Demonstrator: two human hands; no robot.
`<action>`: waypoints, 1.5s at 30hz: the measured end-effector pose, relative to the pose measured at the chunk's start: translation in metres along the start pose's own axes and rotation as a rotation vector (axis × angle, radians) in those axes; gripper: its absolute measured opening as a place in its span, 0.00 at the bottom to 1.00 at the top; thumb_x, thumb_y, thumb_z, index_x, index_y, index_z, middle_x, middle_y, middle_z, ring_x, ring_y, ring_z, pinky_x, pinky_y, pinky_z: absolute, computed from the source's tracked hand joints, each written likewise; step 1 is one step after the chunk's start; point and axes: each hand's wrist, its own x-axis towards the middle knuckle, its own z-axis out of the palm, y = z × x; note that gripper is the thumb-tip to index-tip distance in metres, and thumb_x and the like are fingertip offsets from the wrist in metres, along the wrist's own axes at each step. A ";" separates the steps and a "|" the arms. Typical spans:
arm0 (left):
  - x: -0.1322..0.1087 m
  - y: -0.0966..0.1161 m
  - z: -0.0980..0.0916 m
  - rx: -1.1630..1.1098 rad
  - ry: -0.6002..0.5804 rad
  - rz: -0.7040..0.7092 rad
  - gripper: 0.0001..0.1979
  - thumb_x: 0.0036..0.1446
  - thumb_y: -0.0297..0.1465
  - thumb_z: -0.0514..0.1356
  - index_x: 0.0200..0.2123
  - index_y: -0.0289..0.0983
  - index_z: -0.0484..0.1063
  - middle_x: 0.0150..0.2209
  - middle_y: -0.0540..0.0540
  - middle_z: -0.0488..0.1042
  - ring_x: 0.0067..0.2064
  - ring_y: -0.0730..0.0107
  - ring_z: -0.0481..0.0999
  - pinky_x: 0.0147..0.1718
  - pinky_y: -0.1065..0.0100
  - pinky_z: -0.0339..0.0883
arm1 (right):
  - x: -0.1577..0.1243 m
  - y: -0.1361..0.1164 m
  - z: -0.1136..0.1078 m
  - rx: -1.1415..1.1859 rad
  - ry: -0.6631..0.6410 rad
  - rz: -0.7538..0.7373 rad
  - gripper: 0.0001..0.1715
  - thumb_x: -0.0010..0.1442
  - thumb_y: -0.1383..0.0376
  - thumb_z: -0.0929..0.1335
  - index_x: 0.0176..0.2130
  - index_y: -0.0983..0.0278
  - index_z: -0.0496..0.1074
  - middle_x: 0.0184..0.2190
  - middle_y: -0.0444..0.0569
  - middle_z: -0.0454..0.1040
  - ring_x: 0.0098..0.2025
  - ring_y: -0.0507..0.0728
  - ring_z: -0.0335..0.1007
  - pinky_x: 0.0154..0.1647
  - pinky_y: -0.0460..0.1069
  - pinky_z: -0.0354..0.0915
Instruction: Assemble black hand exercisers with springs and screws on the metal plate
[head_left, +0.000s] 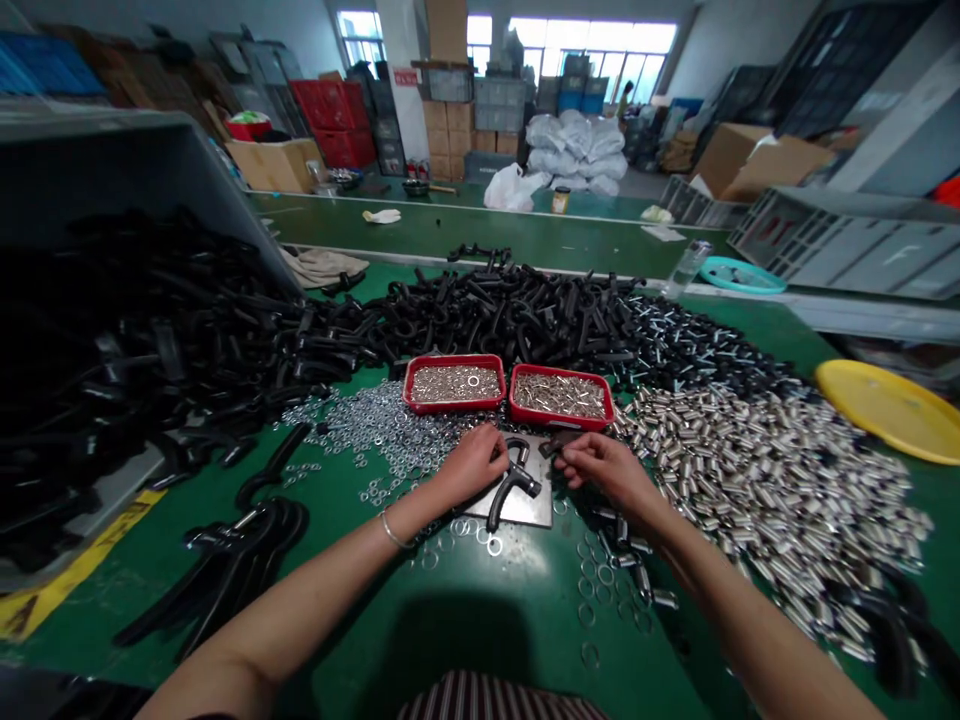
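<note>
On a flat metal plate (534, 508) in front of me lies a black curved handle (504, 492) with a shiny metal end. My left hand (474, 462) is closed at the plate's left side, close to the handle's upper part; whatever its fingertips pinch is hidden. To the right of the handle, my right hand (604, 468) pinches a small dark flat piece (556, 442) between thumb and fingers. Just beyond the hands stand two red trays, the left tray (454, 406) with tiny metal parts and the right tray (562, 416) with small pins.
Black handles (510, 310) are heaped behind the trays and in a grey crate (225, 190). Metal sleeves (750, 470) spread on the right, small nuts (382, 425) on the left. Thin rings (586, 615) lie near me. A yellow lid (892, 410) rests at the far right.
</note>
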 end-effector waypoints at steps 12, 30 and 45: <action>0.003 -0.006 -0.002 -0.071 -0.040 0.010 0.05 0.59 0.25 0.56 0.30 0.37 0.67 0.34 0.47 0.70 0.40 0.65 0.71 0.44 0.64 0.66 | 0.055 0.026 0.041 -0.367 0.161 -0.137 0.16 0.57 0.53 0.69 0.32 0.63 0.74 0.23 0.43 0.76 0.19 0.51 0.66 0.20 0.45 0.60; 0.005 0.004 -0.014 0.116 -0.128 0.076 0.06 0.60 0.25 0.55 0.30 0.37 0.67 0.34 0.45 0.69 0.40 0.62 0.70 0.45 0.62 0.67 | 0.041 0.029 0.057 -1.012 0.240 -0.347 0.16 0.70 0.57 0.61 0.41 0.63 0.72 0.38 0.52 0.79 0.38 0.59 0.75 0.37 0.48 0.61; -0.005 0.015 -0.007 0.446 -0.229 0.407 0.14 0.69 0.27 0.48 0.39 0.33 0.73 0.41 0.39 0.74 0.46 0.58 0.72 0.49 0.58 0.64 | -0.022 0.017 -0.018 -1.514 0.183 -0.261 0.14 0.64 0.54 0.67 0.37 0.63 0.69 0.31 0.58 0.74 0.37 0.66 0.70 0.35 0.54 0.62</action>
